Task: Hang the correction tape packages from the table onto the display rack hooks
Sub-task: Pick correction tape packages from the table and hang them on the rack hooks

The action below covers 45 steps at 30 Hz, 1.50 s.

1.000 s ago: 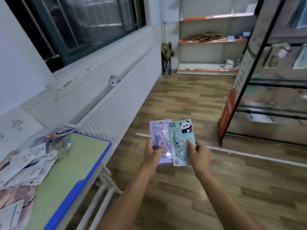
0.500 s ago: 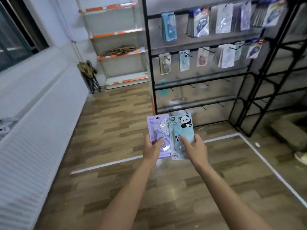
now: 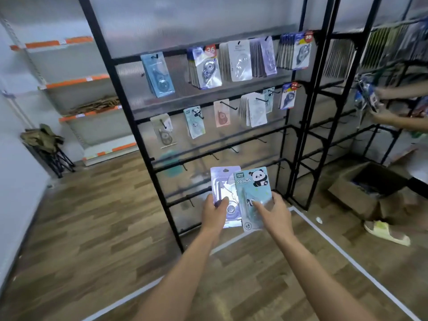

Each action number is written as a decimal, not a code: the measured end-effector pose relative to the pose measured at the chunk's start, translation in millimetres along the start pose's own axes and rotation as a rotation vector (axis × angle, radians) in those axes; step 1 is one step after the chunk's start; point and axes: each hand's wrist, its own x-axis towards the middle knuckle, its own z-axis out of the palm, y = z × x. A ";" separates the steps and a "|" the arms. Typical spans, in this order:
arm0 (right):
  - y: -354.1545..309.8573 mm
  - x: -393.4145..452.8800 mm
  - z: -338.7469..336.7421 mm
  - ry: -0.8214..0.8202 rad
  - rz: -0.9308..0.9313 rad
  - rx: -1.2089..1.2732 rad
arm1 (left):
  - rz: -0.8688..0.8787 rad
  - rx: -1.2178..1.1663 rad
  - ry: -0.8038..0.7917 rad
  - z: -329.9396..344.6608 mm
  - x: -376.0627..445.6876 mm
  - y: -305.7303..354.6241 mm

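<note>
we are holding two correction tape packages in front of the display rack (image 3: 148, 126): our left hand (image 3: 214, 213) is gripping the purple package (image 3: 223, 193), our right hand (image 3: 274, 210) is pinching the panda package (image 3: 253, 191), which is overlapping it. the risk, we are judging, is the cards sliding or snagging together while we are threading one onto a bare hook (image 3: 235, 149); a missed hang-hole could be dropping it to the floor (image 3: 92, 216).

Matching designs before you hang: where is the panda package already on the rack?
In the head view, a panda package hangs in the rack's second row, left of centre, between a beige package and a pink package.
</note>
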 end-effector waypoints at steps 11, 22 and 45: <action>-9.3 171.2 -35.4 0.105 -0.182 0.124 | 0.037 -0.048 -0.031 126.5 146.5 41.4; -18.6 338.1 -80.8 -0.124 -0.265 0.181 | -0.004 -0.116 0.098 230.6 249.8 74.8; -8.1 589.5 -84.7 -0.070 -0.192 0.327 | 0.284 0.215 0.390 348.1 433.4 92.9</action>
